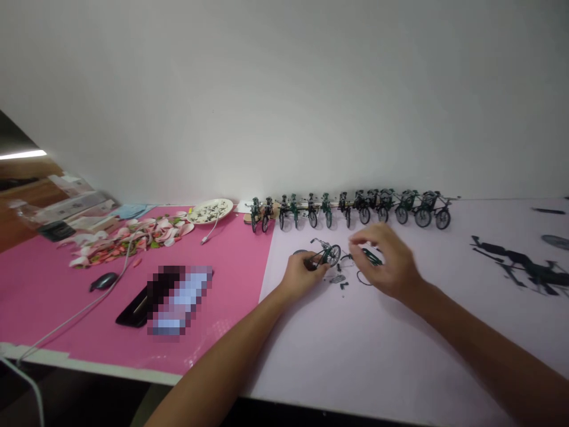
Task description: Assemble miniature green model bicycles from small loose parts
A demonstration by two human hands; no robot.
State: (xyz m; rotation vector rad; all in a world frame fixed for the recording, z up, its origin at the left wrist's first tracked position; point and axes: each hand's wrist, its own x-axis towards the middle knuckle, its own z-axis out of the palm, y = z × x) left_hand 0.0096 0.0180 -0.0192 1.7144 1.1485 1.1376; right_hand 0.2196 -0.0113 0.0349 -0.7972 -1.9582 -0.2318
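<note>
Holding a tiny model bicycle (328, 254) on a pale mat (355, 356).
Left hand (302, 276) is pinching its frame; right hand (387, 265), beside, is gripping a green part (371, 257). Probably light and fragile: hold the frame. Finished bicycles (355, 209) are standing behind.

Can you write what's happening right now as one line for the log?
left hand: holds model bicycle | right hand: touches green part | loose parts between hands | bicycle row behind
</note>
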